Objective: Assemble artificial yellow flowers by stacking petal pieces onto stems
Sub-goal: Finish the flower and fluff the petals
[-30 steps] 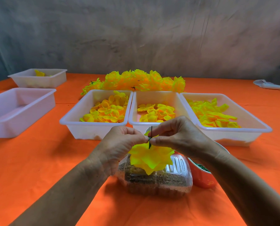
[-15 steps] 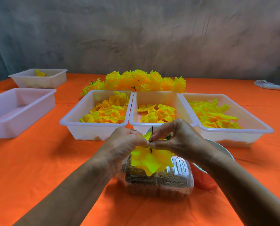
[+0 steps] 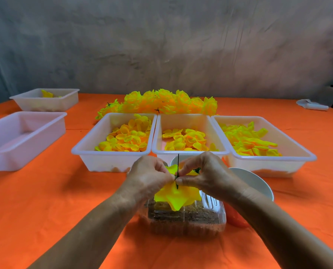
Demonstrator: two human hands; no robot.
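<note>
I see the orange table [image 3: 35, 200] filling the lower part of my view, and I take the middle white tub [image 3: 188, 153] as my landmark. Just left of it, rims touching, stands a second tub [image 3: 111, 158] heaped with small rounded yellow petals; just right of it stands a third tub [image 3: 289, 162] holding larger, flatter yellow petals. The middle tub itself has a thinner layer of cupped petals. Far left of it sits a large tub [image 3: 24, 144] with nothing I can make out inside, and behind that one a smaller tub [image 3: 45, 101] with a few yellow bits. Directly behind the middle tub lies a pile of finished yellow flowers [image 3: 161, 101]. In front of it, nearer me, is a clear plastic clamshell box [image 3: 183, 220] with brown contents, and to that box's right a white bowl [image 3: 258, 183] over something orange-red.

Between the middle tub and the box, both hands meet. My left hand [image 3: 148, 177] and right hand [image 3: 206, 173] each pinch with thumb and fingertips at the thin dark stem [image 3: 178, 166], which stands upright. The yellow petal piece [image 3: 176, 197] is threaded on the stem and hangs just below the fingertips, above the box.
</note>
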